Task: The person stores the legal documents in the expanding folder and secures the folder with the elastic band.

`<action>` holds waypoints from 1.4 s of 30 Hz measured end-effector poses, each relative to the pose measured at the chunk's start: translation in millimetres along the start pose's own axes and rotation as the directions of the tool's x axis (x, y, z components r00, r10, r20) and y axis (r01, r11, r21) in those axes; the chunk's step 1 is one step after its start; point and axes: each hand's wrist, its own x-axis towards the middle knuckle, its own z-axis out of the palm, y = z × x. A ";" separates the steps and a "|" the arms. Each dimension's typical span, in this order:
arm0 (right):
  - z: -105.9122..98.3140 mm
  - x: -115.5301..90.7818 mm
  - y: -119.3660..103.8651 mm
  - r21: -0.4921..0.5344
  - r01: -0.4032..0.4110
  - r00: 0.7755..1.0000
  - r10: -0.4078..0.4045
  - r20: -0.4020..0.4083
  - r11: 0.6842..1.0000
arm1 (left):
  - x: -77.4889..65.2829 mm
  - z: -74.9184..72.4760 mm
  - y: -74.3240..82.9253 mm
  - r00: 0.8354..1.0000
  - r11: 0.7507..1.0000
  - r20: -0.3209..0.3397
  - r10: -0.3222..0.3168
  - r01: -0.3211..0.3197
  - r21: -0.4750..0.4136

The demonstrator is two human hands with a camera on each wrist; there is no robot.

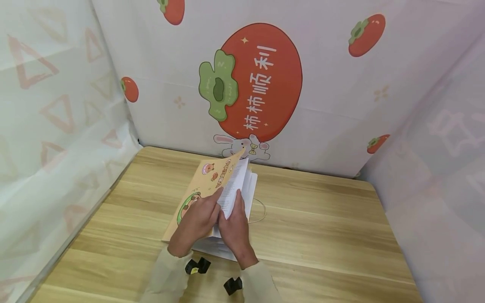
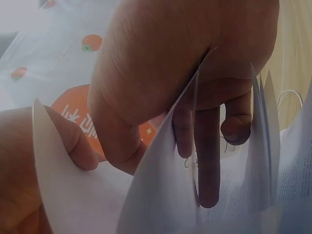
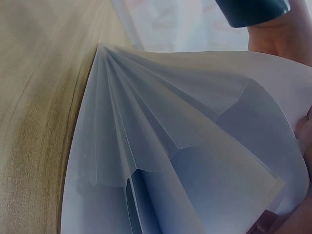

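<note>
An expanding file folder [image 1: 178,223] with an orange cartoon cover stands partly open on the table. My left hand [image 1: 201,214] grips the cover near its free edge, thumb curled over it in the left wrist view. On the other side, my right hand [image 1: 235,227] pinches a white divider, its thumb in front and its fingers reaching down behind. Printed paper [image 1: 230,191] shows between the hands. In the right wrist view the folder's pleated side [image 3: 131,122] fans out. A thin elastic cord [image 1: 265,208] loops out at the folder's right.
The folder lies on a wood-grain table [image 1: 322,227]. A white backdrop [image 1: 322,105] with printed persimmons rises behind the table's far edge, and pale sheets hang at the left and right. Black wrist devices [image 1: 233,286] sit near both sleeves.
</note>
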 end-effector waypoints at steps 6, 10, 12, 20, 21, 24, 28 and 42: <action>-0.5 0.7 -1.9 -0.016 0.020 1.000 -0.020 0.008 1.000 | 0.1 -0.5 0.4 1.000 1.000 0.005 -0.004 0.004 0.010; -0.8 1.4 -2.5 -0.033 0.018 1.000 -0.018 0.017 0.999 | 0.5 -1.8 0.6 1.000 1.000 0.006 -0.002 0.002 0.017; -0.2 1.0 -2.0 -0.051 0.015 1.000 -0.014 0.023 0.999 | 0.7 -2.0 0.4 1.000 1.000 0.002 0.003 -0.003 0.026; 3.9 -0.3 -0.9 -0.073 0.056 0.998 -0.055 0.027 0.996 | 1.3 0.0 0.2 1.000 1.000 -0.013 0.010 -0.010 0.021; 4.6 -0.3 -0.5 -0.078 0.063 0.998 -0.061 0.024 0.995 | 1.3 0.3 0.3 1.000 1.000 -0.013 0.010 -0.010 0.020; 6.5 -1.1 1.0 -0.106 0.077 0.997 -0.076 0.013 0.991 | 1.3 0.9 0.3 1.000 0.999 -0.020 0.019 -0.019 0.027; 8.4 -2.3 2.4 -0.151 0.087 0.996 -0.087 0.011 0.985 | 1.0 1.3 0.3 0.999 1.000 -0.023 0.026 -0.026 0.017; 8.2 -3.5 3.4 -0.213 0.102 0.994 -0.092 0.056 0.972 | 1.7 2.4 0.6 1.000 1.000 0.004 0.013 -0.013 -0.003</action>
